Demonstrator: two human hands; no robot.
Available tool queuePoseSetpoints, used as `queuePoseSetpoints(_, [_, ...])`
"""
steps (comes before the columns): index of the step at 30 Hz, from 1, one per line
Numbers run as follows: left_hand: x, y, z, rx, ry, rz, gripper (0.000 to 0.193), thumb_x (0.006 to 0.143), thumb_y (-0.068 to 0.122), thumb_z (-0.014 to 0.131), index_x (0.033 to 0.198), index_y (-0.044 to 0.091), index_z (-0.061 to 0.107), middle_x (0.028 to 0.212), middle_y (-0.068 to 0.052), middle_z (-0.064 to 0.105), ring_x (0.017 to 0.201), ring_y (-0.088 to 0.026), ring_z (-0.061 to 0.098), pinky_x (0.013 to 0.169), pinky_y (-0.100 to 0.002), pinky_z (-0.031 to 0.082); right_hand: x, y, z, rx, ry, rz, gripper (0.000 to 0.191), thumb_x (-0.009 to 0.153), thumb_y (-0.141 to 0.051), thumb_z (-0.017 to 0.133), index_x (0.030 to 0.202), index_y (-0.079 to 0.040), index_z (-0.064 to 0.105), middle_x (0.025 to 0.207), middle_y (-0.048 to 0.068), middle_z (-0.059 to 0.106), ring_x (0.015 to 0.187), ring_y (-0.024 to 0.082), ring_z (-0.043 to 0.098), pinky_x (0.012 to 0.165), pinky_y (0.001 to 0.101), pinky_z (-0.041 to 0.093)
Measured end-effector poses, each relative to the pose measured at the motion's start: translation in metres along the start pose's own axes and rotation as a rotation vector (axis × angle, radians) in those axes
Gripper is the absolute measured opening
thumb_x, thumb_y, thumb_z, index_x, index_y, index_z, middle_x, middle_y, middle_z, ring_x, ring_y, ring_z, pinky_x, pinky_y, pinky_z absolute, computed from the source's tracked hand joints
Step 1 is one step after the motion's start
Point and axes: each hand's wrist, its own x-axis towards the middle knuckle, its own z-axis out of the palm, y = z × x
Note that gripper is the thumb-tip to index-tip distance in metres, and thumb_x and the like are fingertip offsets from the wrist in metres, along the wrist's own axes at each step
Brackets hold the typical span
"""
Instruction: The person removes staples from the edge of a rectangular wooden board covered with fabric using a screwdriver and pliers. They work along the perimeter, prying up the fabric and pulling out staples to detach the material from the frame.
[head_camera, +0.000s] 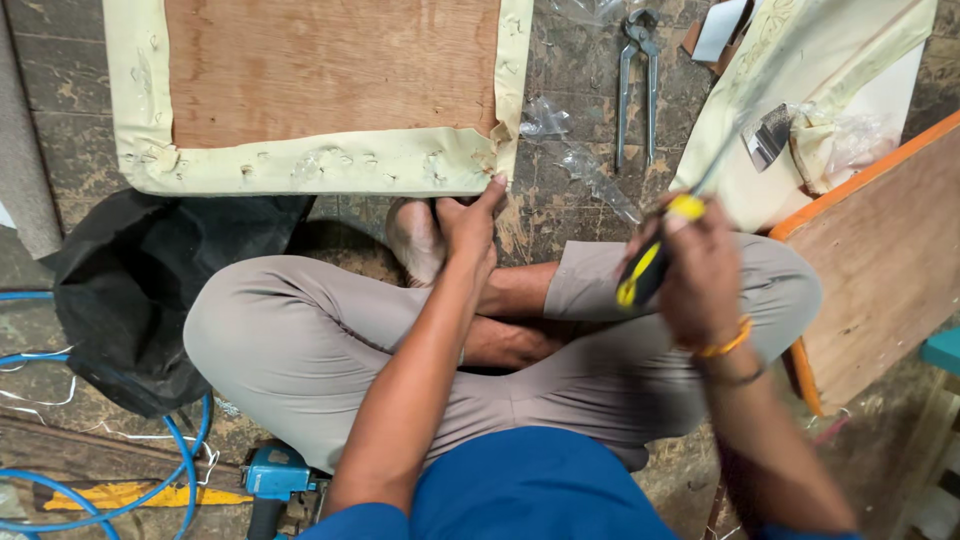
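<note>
I sit cross-legged on the floor. My left hand (472, 222) reaches forward, its fingertips touching the near right corner of a plywood seat board (330, 70) wrapped at the edges in pale yellow fabric (320, 165). My right hand (700, 270) is closed around a screwdriver with a black and yellow handle (645, 270); its shaft (730, 150) is blurred and points up to the right, over a second pale yellow cushion piece (760, 110).
Metal pincers (637, 85) lie on the floor beyond my knee. Clear plastic scraps (590, 170) lie near them. An orange-edged wooden board (880, 260) stands at right. Black cloth (130, 290), blue hose (190, 450) and a blue pneumatic tool (275, 480) lie at left.
</note>
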Motion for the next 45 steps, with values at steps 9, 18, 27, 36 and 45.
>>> queuePoseSetpoints(9, [0.005,-0.005,-0.03,-0.148,-0.166,-0.122,0.037,0.088,-0.01,0.069,0.124,-0.007,0.059,0.113,-0.016,0.07,0.098,-0.025,0.071,0.088,-0.038,0.062,-0.059,0.079,0.042,-0.347,-0.178,0.319,0.053,0.105,-0.019,0.053,0.157,-0.011,0.043,0.092,0.002,0.058,0.069,0.009,0.058,0.058,0.0256,0.052])
queuePoseSetpoints(18, [0.009,-0.008,-0.031,-0.233,-0.196,-0.13,0.042,0.088,-0.013,0.073,0.126,-0.004,0.059,0.115,-0.013,0.069,0.1,-0.022,0.07,0.089,-0.033,0.058,-0.045,0.068,0.044,-0.311,-0.198,0.476,0.052,0.102,-0.021,0.053,0.153,-0.014,0.047,0.084,0.002,0.058,0.057,0.008,0.059,0.044,0.0242,0.051])
queuePoseSetpoints(27, [0.022,-0.011,-0.035,-0.302,-0.068,-0.196,0.047,0.098,0.036,0.068,0.127,-0.001,0.058,0.113,-0.009,0.067,0.099,-0.023,0.067,0.091,-0.046,0.059,-0.034,0.055,0.04,-0.135,-0.165,0.598,0.054,0.101,-0.02,0.051,0.154,-0.015,0.043,0.085,0.005,0.061,0.053,0.01,0.057,0.039,0.0251,0.048])
queuePoseSetpoints(36, [0.025,-0.023,-0.034,-0.271,-0.035,-0.109,0.047,0.099,0.038,0.067,0.128,0.002,0.059,0.11,-0.008,0.069,0.091,-0.021,0.067,0.084,-0.04,0.059,-0.041,0.086,0.053,-0.65,-0.17,-0.175,0.042,0.114,-0.022,0.051,0.155,-0.018,0.046,0.097,0.006,0.062,0.071,0.009,0.062,0.059,0.026,0.051])
queuePoseSetpoints(45, [0.019,-0.013,-0.028,-0.241,-0.052,-0.071,0.051,0.097,0.041,0.066,0.129,0.001,0.058,0.113,-0.008,0.07,0.096,-0.021,0.069,0.082,-0.041,0.059,-0.046,0.091,0.043,0.07,-0.107,0.531,0.054,0.1,-0.017,0.056,0.153,-0.013,0.047,0.086,0.005,0.06,0.054,0.011,0.057,0.041,0.0259,0.048])
